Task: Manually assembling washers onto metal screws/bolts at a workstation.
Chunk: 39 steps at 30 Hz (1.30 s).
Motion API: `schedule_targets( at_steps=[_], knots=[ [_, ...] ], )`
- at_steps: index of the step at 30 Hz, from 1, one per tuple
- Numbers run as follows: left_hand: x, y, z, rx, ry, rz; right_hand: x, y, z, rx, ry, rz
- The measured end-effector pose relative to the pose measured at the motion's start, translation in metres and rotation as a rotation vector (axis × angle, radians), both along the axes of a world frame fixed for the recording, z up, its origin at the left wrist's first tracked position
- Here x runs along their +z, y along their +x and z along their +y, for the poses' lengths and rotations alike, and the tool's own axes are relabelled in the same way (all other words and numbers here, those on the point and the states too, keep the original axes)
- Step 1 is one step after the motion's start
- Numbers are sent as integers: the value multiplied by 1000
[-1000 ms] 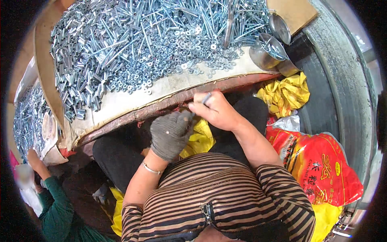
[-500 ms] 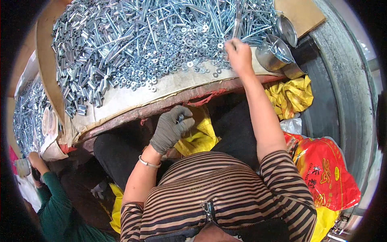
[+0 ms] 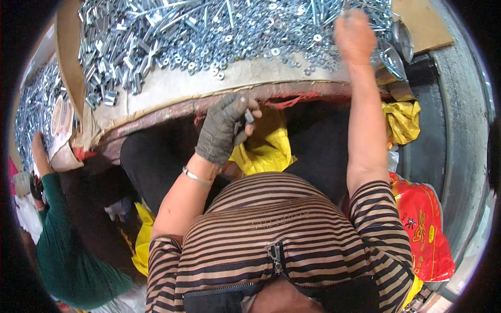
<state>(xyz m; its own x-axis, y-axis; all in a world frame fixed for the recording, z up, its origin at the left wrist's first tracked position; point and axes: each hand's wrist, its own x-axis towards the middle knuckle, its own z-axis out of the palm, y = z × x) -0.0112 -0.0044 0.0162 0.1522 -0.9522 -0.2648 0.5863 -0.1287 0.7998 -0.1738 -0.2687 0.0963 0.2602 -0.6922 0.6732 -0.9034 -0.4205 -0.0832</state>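
My left hand (image 3: 224, 125) wears a grey glove and hovers just below the table's front edge, shut on a small metal part (image 3: 249, 116) that pokes out between thumb and fingers. My bare right hand (image 3: 355, 34) is stretched far forward into a big heap of silver bolts, nuts and washers (image 3: 209, 31). Its fingertips are sunk among long bolts and are blurred, so their grip is hidden. The heap lies on a cardboard-covered table (image 3: 172, 88).
Shiny metal cans (image 3: 399, 44) stand at the heap's right edge. A yellow bag (image 3: 404, 120) and a red bag (image 3: 422, 229) lie at my right, and yellow plastic (image 3: 266, 151) on my lap. At left a co-worker's green sleeve (image 3: 57, 235) reaches toward another heap of hardware (image 3: 34, 104).
My right hand left my gloved left hand at the table edge and reached forward and right into the heap. The left hand stayed near the edge.
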Motion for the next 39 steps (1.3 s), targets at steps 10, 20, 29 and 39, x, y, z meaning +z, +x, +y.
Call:
schedule_targets(
  at_steps=[10,20,29,39],
  knots=[
    [-17,11,3,48,-141,486,-30,-3,131,746,671,-934],
    [-18,9,6,80,-202,535,-22,-3,172,943,891,-1275],
    [5,25,14,148,-186,466,-39,4,187,975,1557,-827],
    [5,9,14,-113,-27,80,-31,6,161,719,1417,-746]
  ],
)
